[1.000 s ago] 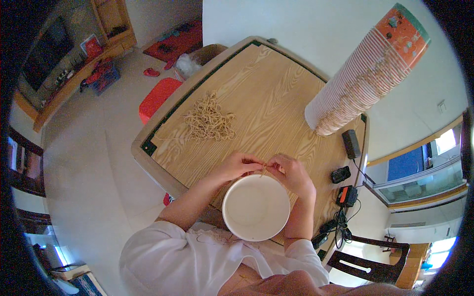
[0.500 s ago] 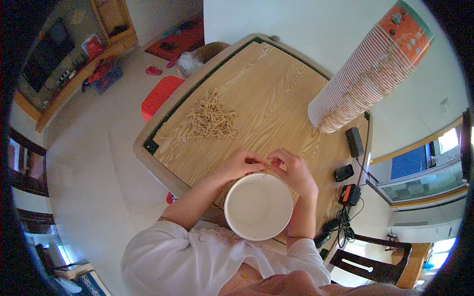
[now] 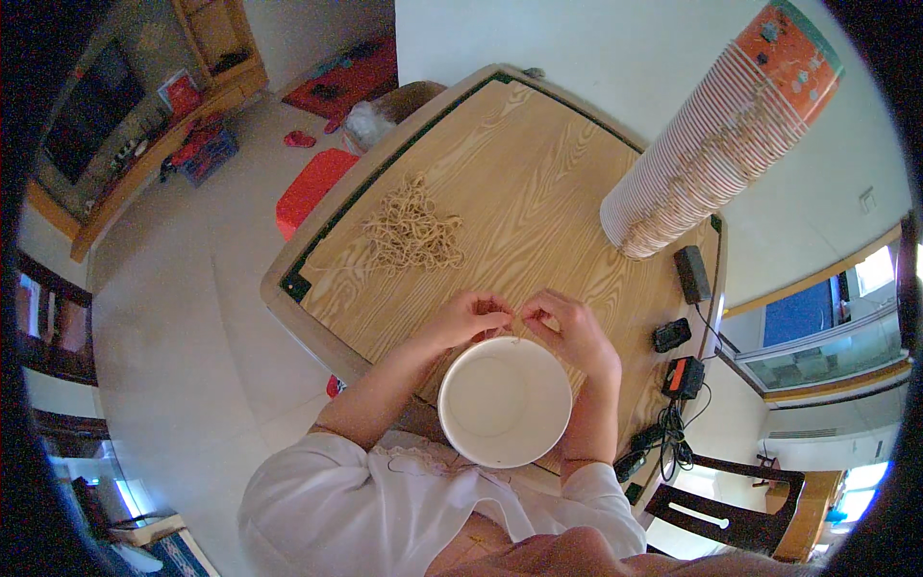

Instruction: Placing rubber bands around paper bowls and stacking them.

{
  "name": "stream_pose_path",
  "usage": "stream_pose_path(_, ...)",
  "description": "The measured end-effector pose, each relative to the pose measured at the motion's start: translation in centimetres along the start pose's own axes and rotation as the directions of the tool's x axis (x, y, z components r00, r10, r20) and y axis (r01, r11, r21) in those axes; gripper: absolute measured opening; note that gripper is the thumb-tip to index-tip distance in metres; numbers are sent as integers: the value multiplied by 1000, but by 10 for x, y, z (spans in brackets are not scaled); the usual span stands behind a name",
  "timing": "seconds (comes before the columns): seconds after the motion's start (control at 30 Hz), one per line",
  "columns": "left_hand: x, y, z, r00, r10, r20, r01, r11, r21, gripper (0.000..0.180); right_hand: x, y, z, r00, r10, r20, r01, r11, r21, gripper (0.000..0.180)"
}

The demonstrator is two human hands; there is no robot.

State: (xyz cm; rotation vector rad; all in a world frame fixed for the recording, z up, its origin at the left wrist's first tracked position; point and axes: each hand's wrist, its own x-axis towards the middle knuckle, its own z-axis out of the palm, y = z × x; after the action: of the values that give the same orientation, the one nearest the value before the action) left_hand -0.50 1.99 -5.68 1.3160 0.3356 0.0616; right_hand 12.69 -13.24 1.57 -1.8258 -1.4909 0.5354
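Observation:
My left hand (image 3: 471, 318) and my right hand (image 3: 569, 329) meet just beyond the far rim of a white paper bowl (image 3: 504, 402) that stands on the wooden table (image 3: 519, 183). Both hands pinch a thin tan rubber band (image 3: 515, 315) between their fingertips, close above the table. A loose heap of tan rubber bands (image 3: 411, 231) lies on the table to the far left of my hands. The bowl looks bare inside.
A tall slanting stack of paper bowls (image 3: 716, 125) stands at the table's far right. Black chargers and cables (image 3: 678, 361) lie along the right edge. A red stool (image 3: 312, 188) sits on the floor left of the table; a dark chair (image 3: 731, 510) at lower right.
My hands have kept working at the same spot by the bowl's rim, fingertips drawing closer together. The bowl and the heap have not moved.

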Motion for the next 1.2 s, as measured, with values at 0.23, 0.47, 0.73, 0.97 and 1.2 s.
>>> stream_pose_path(0.23,0,-3,-12,994,-85,64,92,990,-109,22,-4,-5,-2,999,35,-21,-35,999,12,10)
stream_pose_path(0.47,-2,1,-13,998,-40,52,50,978,-203,16,-4,-3,6,989,-70,129,54,991,119,15)
stream_pose_path(0.73,-8,9,-13,994,40,99,-33,997,-70,18,-2,-8,0,986,-14,165,-4,994,111,16)
stream_pose_path(0.97,-10,22,-10,989,27,143,-38,996,77,15,-6,-6,4,993,89,79,-101,983,155,15)
stream_pose_path(1.2,-12,20,-8,995,65,71,-71,994,88,11,5,-10,8,935,285,210,-312,944,109,19)
